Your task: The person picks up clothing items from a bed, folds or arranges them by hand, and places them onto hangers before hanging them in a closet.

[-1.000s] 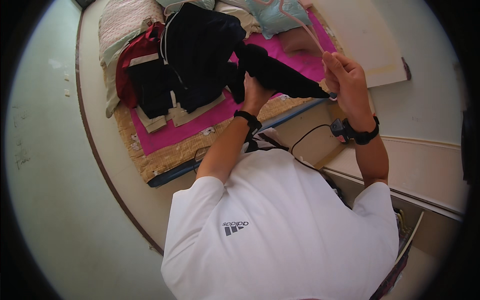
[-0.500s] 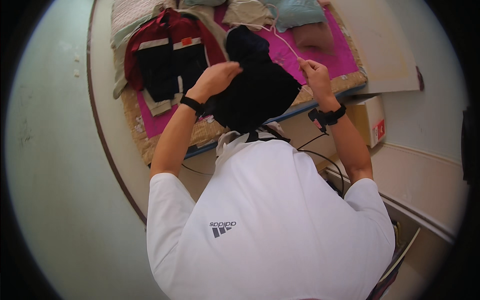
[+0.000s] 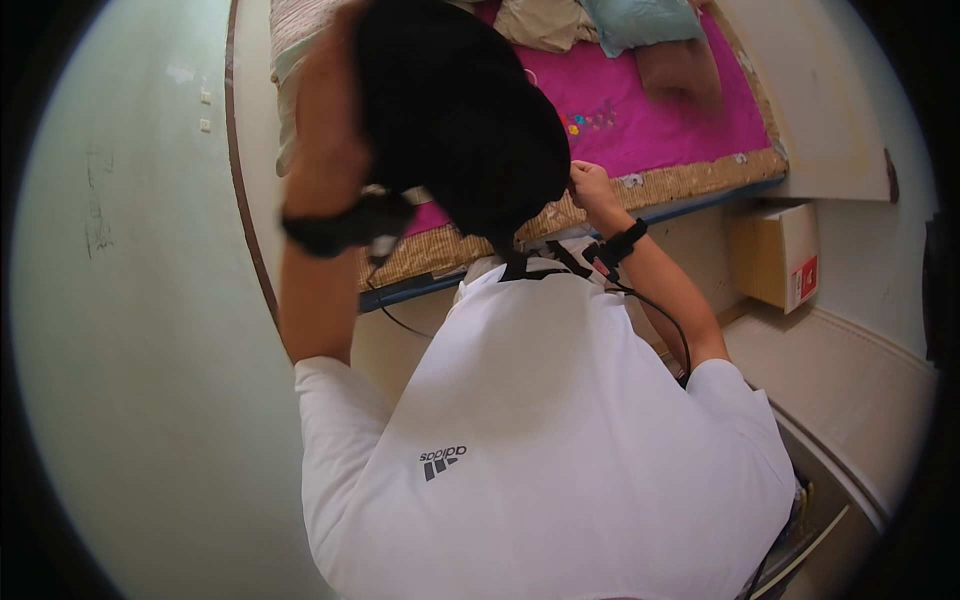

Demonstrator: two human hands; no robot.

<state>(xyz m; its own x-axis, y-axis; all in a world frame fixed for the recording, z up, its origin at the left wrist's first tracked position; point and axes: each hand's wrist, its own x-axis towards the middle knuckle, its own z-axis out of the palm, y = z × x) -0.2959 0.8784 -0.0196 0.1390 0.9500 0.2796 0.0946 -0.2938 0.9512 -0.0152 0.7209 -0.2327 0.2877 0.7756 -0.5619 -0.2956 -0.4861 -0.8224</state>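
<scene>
In the head view, the black garment (image 3: 460, 110) hung bunched over the left part of the bed (image 3: 650, 190), a soft, matt cloth with a rounded lower edge and smooth folds lost in its darkness. The left hand (image 3: 328, 120), badly blurred, was at the garment's left side; whether its fingers were open or closed could not be told. The right hand (image 3: 592, 187), above the bed's near edge, had its fingers curled shut at the garment's right edge; what they gripped was hidden.

The bed had a tan, quilted-looking border and a smooth pink sheet (image 3: 670, 130). At its far side lay a crumpled cream pillow (image 3: 545, 22), a puffy blue one (image 3: 640, 22) and a brown cushion (image 3: 690, 75). A box (image 3: 775, 255) stood beyond its near right corner. A thin cable (image 3: 400, 322) looped below its near edge. The garment blocked much of the bed's left part.
</scene>
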